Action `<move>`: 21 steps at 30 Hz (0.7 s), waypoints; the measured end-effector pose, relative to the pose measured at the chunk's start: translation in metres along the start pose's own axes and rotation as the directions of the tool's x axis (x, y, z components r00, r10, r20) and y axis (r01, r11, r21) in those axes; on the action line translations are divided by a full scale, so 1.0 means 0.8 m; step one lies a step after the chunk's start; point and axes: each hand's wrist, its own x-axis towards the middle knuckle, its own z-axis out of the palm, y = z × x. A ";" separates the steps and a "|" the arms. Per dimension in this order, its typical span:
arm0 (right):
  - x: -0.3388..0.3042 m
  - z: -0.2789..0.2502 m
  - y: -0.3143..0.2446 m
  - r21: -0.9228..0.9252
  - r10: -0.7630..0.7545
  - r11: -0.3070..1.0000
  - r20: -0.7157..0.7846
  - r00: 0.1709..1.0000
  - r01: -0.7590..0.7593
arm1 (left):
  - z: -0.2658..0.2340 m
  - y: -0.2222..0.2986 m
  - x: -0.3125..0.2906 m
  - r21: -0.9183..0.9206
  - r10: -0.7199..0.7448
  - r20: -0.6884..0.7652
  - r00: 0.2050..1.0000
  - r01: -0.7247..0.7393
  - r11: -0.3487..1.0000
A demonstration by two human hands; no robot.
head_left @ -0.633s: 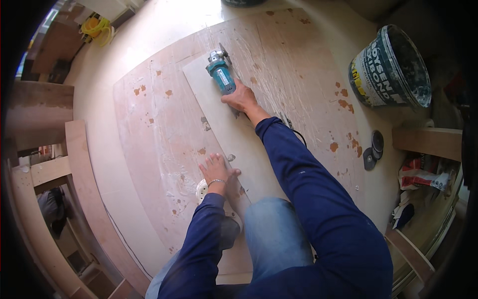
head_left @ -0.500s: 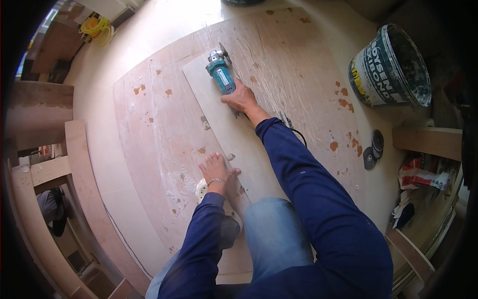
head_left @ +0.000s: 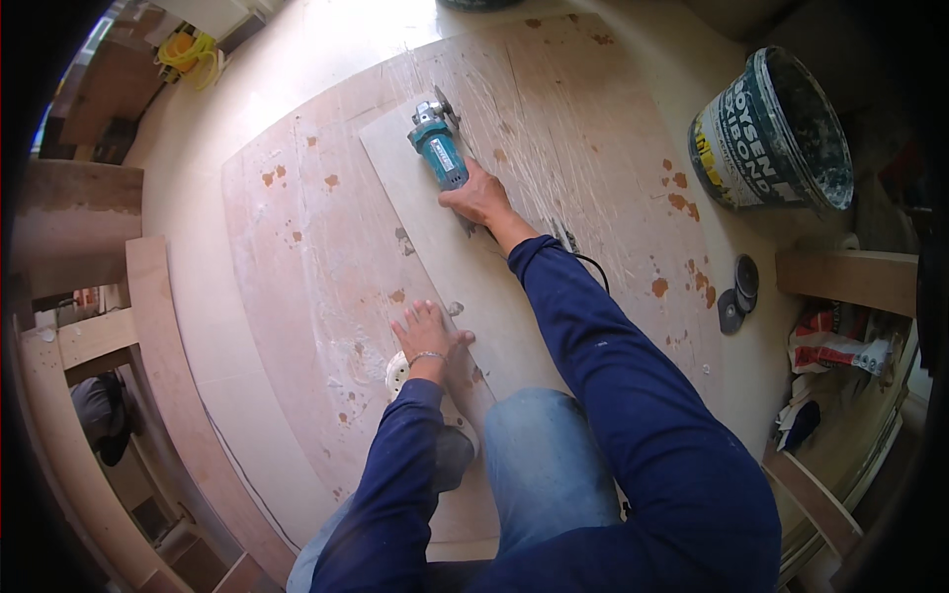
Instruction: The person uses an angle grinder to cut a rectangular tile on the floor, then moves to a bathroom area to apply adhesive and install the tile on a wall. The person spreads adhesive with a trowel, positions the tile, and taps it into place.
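My right hand (head_left: 481, 194) is wrapped round the rear of a teal angle grinder (head_left: 443, 161). The grinder's disc (head_left: 447, 106) is at the right edge, near the far end, of a long light-grey tile or panel (head_left: 474, 287). A black cord trails back beside my right forearm. My left hand (head_left: 427, 331) lies flat with fingers spread at the panel's left edge, close to my knee. A pale disc with holes (head_left: 397, 374) is partly hidden beneath my left wrist. Thin pale streaks fan out to the right of the grinder.
Beneath the panel lies a stained pinkish board (head_left: 297, 326). A dark, used bucket (head_left: 776, 128) is at the far right, with several dark discs (head_left: 738, 296) nearer me. Wooden framing (head_left: 173, 366) runs along the left. A yellow coil (head_left: 188, 57) is at the far left.
The view has shifted very slightly. Pale streaks beside the grinder look denser and spread wider. Both hands keep nearly the same places.
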 end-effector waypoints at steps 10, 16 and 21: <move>-0.009 0.007 0.006 0.013 -0.027 1.000 -0.019 0.999 0.028 | 0.004 -0.005 0.004 0.005 -0.002 -0.012 1.000 0.002 1.000; -0.010 0.010 0.012 0.014 -0.016 1.000 -0.024 1.000 0.017 | 0.000 -0.001 0.002 -0.003 -0.005 0.003 1.000 0.005 1.000; -0.016 0.010 0.012 0.024 -0.015 1.000 -0.013 1.000 0.016 | -0.002 -0.002 0.001 -0.015 -0.008 0.007 1.000 0.009 1.000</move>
